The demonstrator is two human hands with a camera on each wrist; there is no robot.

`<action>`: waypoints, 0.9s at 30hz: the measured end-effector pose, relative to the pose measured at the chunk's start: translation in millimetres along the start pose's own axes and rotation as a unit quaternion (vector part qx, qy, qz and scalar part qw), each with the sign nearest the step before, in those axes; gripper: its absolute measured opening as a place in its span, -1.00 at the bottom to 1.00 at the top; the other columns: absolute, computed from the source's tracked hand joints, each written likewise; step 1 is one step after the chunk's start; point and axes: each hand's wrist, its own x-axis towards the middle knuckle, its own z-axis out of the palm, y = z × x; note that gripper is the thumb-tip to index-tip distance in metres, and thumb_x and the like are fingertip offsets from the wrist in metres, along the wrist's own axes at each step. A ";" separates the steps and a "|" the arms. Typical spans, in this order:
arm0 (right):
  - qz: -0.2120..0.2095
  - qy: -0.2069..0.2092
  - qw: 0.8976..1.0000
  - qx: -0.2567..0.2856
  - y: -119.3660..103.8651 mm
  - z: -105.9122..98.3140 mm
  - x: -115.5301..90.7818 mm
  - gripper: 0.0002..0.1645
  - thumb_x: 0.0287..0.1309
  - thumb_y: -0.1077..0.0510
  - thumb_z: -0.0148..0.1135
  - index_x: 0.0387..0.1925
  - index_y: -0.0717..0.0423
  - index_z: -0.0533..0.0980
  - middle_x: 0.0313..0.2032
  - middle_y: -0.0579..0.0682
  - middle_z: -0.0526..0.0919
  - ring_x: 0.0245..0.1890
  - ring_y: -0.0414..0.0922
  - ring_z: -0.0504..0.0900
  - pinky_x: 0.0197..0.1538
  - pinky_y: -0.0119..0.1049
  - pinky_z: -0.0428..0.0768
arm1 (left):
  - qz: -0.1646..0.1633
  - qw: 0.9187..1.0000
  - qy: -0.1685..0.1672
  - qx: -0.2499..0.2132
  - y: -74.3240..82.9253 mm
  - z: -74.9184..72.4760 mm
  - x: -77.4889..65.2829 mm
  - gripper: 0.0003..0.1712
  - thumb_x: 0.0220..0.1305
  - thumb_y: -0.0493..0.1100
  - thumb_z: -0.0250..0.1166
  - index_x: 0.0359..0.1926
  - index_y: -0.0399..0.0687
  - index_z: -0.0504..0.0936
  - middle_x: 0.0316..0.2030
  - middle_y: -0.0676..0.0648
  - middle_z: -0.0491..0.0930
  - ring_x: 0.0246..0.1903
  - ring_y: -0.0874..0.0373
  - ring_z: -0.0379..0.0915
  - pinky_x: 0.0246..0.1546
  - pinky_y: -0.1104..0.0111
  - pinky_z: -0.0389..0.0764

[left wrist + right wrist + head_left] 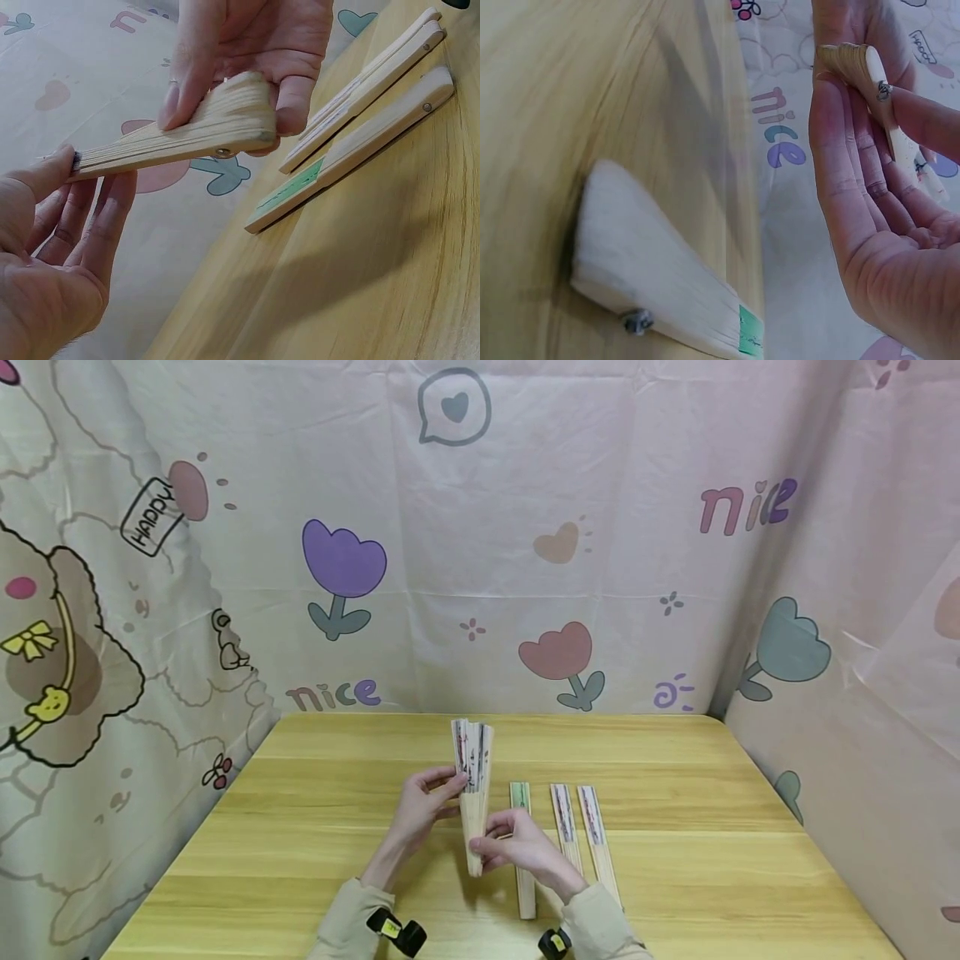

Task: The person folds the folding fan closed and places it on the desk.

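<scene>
Both hands hold a wooden folding fan [472, 814] upright over the table, its pale ribs and printed leaf spread only slightly. My left hand [422, 806] pinches the fan at its left edge, thumb in front, where ribs meet leaf. Lower down, my right hand [521, 845] grips the rib end between thumb and fingers, close to the rivet [223, 153]. In the right wrist view, the fan's rivet end [855, 67] shows between thumb and fingers. Just right of the held fan lies a closed folding fan with a green leaf [520, 796], partly behind the right hand.
Two more closed fans with white printed leaves, a nearer one [564, 814] and an outer one [592, 818], lie side by side at the right. The wooden table [337, 777] meets a printed cloth backdrop [465, 568] along its back and sides.
</scene>
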 end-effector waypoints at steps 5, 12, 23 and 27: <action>-0.002 0.001 1.000 -0.020 -0.7 -1.0 -1.4 -0.70 0.00 0.22 0.23 -0.32 0.45 0.46 -0.43 0.09 0.59 -0.49 -0.11 0.63 -0.25 -0.08 0.69 | -0.003 1.000 -0.004 0.017 0.2 1.3 1.1 -0.52 0.03 -0.16 0.31 -0.05 -0.38 0.48 -0.29 -0.06 0.60 -0.30 0.13 0.57 -0.23 0.10 0.66; -0.014 0.031 0.998 -0.057 -13.2 1.4 -8.3 -0.73 0.01 0.25 0.21 -0.31 0.44 0.46 -0.38 0.22 0.59 -0.48 -0.12 0.61 -0.26 -0.13 0.70 | 0.005 1.000 -0.016 0.016 0.7 4.1 0.8 -0.54 0.05 -0.17 0.29 -0.08 -0.41 0.48 -0.26 -0.07 0.54 -0.31 0.12 0.55 -0.23 0.08 0.66; -0.026 0.049 0.995 -0.078 -25.8 5.2 -13.8 -0.72 0.00 0.27 0.22 -0.41 0.51 0.43 -0.39 0.36 0.57 -0.51 -0.07 0.62 -0.31 -0.08 0.70 | 0.010 0.999 -0.024 0.027 0.1 7.9 -0.5 -0.58 0.06 -0.20 0.28 -0.11 -0.43 0.48 -0.31 -0.06 0.54 -0.32 0.14 0.53 -0.24 0.07 0.66; -0.028 0.046 0.995 -0.081 -19.2 2.8 -10.0 -0.74 0.01 0.28 0.21 -0.43 0.50 0.43 -0.42 0.35 0.57 -0.53 -0.05 0.62 -0.35 -0.10 0.70 | 0.014 0.999 -0.023 0.038 1.0 9.2 -0.3 -0.57 0.06 -0.18 0.29 -0.11 -0.42 0.49 -0.30 -0.06 0.54 -0.33 0.15 0.54 -0.26 0.06 0.66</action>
